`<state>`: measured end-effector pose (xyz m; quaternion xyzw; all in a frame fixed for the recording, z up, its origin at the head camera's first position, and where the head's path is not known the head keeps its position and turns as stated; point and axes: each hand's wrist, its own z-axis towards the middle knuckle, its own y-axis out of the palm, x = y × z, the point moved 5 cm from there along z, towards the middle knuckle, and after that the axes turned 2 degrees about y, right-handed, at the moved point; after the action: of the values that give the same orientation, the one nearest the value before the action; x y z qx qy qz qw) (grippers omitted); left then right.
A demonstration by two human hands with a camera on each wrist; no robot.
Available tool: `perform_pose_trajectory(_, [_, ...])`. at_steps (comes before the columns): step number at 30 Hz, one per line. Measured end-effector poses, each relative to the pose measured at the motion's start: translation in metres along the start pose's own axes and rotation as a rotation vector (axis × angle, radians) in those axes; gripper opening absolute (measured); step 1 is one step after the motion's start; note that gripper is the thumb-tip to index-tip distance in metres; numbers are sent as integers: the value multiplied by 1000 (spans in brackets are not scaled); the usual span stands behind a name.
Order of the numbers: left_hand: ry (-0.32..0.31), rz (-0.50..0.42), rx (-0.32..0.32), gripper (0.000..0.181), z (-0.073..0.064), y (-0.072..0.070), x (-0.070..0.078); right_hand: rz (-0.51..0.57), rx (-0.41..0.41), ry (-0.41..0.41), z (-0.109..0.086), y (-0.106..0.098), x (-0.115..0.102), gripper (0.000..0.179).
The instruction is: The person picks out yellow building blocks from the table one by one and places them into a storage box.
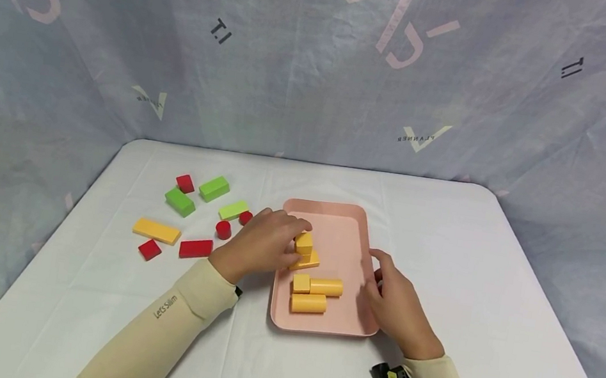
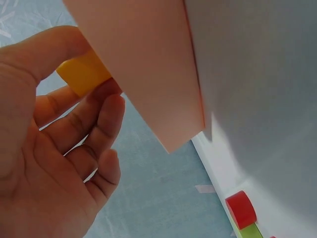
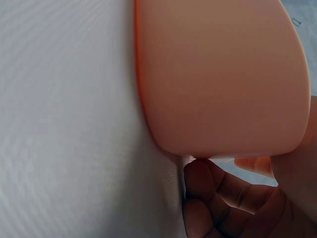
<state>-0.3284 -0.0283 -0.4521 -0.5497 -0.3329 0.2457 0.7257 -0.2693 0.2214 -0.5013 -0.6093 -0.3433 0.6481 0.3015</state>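
My left hand (image 1: 263,241) reaches over the left rim of a shallow pink tray (image 1: 340,233). Its thumb and forefinger pinch a yellow block (image 2: 86,72) inside the tray; the head view shows this block's square top just above a flat yellow piece (image 1: 313,261). Nearer the tray's front lie a small yellow block (image 1: 300,283) and two yellow cylinders, one behind (image 1: 327,286) and one in front (image 1: 308,304). At the tray's right side, my right hand (image 1: 397,302) grips the wall, its thumb at the rim and curled fingers (image 3: 200,181) low outside.
Left of the tray are spread several loose blocks: green ones (image 1: 214,189), red ones (image 1: 195,249), and a long yellow one (image 1: 156,231). Short red cylinders (image 1: 223,230) lie close to my left hand. A white cloth covers the table (image 1: 462,256), with a printed curtain (image 1: 294,84) behind.
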Motion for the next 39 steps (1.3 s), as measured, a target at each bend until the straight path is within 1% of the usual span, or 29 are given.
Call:
perform_pose_trajectory(6, [6,1,3,48,-1,-1,1,-1,2,-6,0,1,0,56])
perform_pose_trajectory(13, [-4,0,-3,56,-2,-5,-2,-1,1,-9,0,1,0,57])
perform_pose_trajectory(16, [-11,-8,1,56,-4,-8,-6,1,2,-11,0,1,0,57])
perform_pose_trajectory(22, [-49,-14,9,58,-8,-19,-13,-2,5,-20,0,2,0,56])
perform_pose_trajectory(27, [-73,28,43,56,-12,-31,-18,-7,9,-28,0,2,-1,56])
perform_pose_trajectory(32, [-77,60,67,54,-15,-41,-23,-17,20,-29,0,1,-2,53])
perform_pose_trajectory(39, [-77,80,89,52,-16,-47,-26,-24,18,-27,0,0,-1,53])
